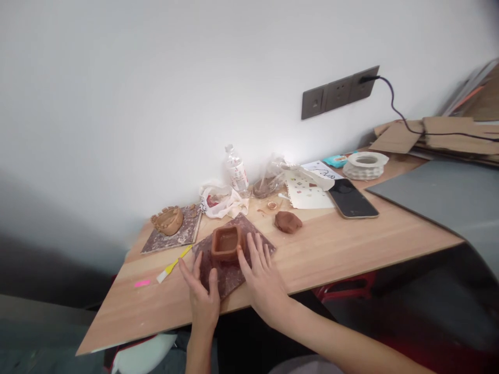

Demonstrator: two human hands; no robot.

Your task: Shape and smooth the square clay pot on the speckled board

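A squarish brown clay pot (226, 243) with an open top sits on a dark speckled board (234, 278) near the table's front edge. On its right side, my right hand (265, 272) is spread, the fingertips close to or touching the clay wall; I cannot tell which. My left hand (203, 291) is left of the pot and in front of it, fingers apart and nothing in them. Left of that hand lies a yellow brush (171, 267) with white bristles. A lump of brown clay (288, 222) rests on the wood behind my right hand.
A clay bowl (168, 221) stands on another board (156, 244) at the left. Towards the wall are a plastic bottle (237, 174), a white bag (222, 201), a clear bag (273, 176), paper sheets (307, 195), a phone (353, 199) and a white roll (365, 165). A pink strip (142, 283) lies front left.
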